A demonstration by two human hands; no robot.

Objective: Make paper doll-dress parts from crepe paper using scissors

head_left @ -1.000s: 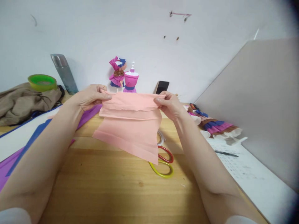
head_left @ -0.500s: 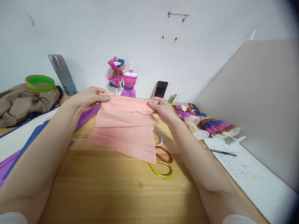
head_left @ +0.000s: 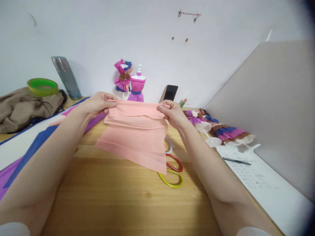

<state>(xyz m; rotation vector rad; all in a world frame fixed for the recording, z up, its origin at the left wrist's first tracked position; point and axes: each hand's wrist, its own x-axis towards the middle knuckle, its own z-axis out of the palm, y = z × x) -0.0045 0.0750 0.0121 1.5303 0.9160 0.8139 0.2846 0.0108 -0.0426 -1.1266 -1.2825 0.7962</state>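
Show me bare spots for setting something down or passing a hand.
Best: near table, between the forearms, nearer than the scissors and pink paper; just tiny scraps. Crowded: far left, with cloth, tape, bottle; far right, with paper dresses.

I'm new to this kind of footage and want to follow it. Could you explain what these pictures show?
There is no machine here: the arms belong to a person working bare-handed. Every picture comes from one camera worn on the head, looking forward and down. The left hand and right hand each pinch an upper corner of a thin pink sheet, which hangs between them. On the wooden table are scissors with red and yellow handles; the sheet hides their blades. Toward the wall stand a bottle, two small dressed figures and a phone. A pen lies on white paper at the right.
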